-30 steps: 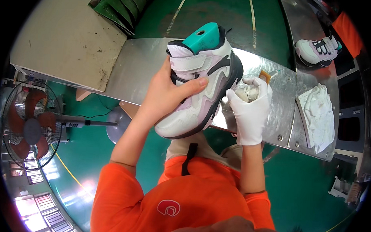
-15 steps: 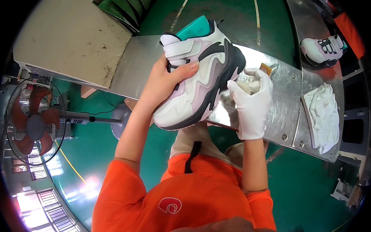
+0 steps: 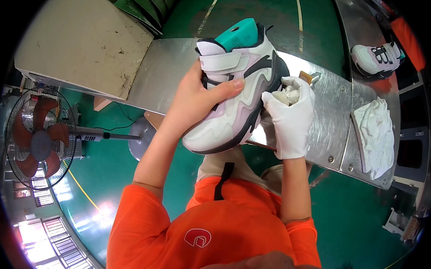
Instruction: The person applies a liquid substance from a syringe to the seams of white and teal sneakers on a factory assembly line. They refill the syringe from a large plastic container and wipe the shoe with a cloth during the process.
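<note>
My bare left hand [image 3: 190,98] grips a white, lilac and black sneaker [image 3: 248,90] over its tongue and straps, thumb lying across the upper. A teal shoe last [image 3: 240,36] fills the sneaker's opening. The toe points down toward me and the dark sole faces right. In a white glove, my right hand [image 3: 294,125] is curled around a crumpled whitish cloth wad [image 3: 289,95], close beside the sole's edge. Whether the wad touches the sole I cannot tell.
Under the shoe runs a metal bench [image 3: 328,110], with a brownish block [image 3: 306,77] behind my glove. A white cloth [image 3: 377,138] and another sneaker [image 3: 375,59] lie at right. A beige cabinet [image 3: 81,39] and a standing fan [image 3: 42,145] are at left.
The sneaker has shifted slightly right and rolled, so less of its sole side shows. My left hand moved with it. My right hand, still holding the wad, moved slightly left and up.
</note>
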Action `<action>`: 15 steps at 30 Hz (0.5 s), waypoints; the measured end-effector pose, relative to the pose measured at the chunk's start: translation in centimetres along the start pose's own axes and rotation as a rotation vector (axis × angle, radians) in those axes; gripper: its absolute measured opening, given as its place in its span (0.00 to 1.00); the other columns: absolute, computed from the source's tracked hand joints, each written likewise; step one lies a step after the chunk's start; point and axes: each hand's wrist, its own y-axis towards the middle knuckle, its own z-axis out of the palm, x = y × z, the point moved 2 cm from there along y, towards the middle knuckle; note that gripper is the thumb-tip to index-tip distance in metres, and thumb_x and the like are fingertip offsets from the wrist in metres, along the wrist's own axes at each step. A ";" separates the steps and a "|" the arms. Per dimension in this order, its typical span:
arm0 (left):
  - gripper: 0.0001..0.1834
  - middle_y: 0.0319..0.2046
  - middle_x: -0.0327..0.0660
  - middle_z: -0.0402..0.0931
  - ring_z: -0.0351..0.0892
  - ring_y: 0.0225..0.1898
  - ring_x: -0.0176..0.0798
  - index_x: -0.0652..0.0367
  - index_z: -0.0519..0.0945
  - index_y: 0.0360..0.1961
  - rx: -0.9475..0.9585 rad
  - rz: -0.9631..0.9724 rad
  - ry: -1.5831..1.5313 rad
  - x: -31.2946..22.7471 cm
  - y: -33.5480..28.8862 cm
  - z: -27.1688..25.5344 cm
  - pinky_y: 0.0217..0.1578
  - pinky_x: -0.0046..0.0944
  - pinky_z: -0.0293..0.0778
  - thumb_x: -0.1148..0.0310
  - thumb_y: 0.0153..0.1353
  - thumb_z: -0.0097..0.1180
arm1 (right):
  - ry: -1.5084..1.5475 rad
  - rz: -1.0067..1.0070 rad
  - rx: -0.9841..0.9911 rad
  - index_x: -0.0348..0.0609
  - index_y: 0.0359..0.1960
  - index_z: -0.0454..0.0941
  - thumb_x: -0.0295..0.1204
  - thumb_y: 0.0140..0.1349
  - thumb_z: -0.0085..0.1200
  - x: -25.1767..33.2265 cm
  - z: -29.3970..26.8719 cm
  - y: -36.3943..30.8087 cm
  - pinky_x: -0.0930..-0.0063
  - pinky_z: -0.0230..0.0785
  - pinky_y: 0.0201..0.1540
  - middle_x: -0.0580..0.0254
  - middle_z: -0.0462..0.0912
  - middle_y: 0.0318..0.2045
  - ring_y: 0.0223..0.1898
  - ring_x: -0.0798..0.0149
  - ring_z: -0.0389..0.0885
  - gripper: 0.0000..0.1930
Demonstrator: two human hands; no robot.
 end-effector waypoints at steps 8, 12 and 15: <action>0.39 0.48 0.47 0.81 0.80 0.48 0.39 0.66 0.71 0.58 0.015 0.044 0.034 0.1 -0.3 0.4 0.52 0.39 0.73 0.56 0.49 0.71 | 0.014 0.107 -0.054 0.42 0.46 0.75 0.26 0.43 0.67 -0.7 -1.9 -0.3 0.68 0.67 0.50 0.55 0.70 0.43 0.42 0.60 0.73 0.25; 0.39 0.47 0.48 0.81 0.81 0.48 0.41 0.66 0.71 0.58 0.009 0.055 0.034 0.1 -0.5 0.5 0.52 0.39 0.74 0.55 0.48 0.71 | -0.213 -0.078 -0.119 0.42 0.46 0.75 0.26 0.42 0.64 -0.3 -2.0 -0.2 0.64 0.68 0.50 0.49 0.68 0.46 0.39 0.56 0.74 0.25; 0.40 0.47 0.49 0.81 0.81 0.48 0.42 0.65 0.71 0.58 0.004 0.063 0.077 0.0 -0.5 0.7 0.51 0.40 0.74 0.54 0.48 0.71 | -0.261 -0.105 -0.137 0.40 0.47 0.74 0.28 0.42 0.63 0.4 -1.8 -0.2 0.64 0.68 0.50 0.45 0.67 0.47 0.38 0.54 0.74 0.26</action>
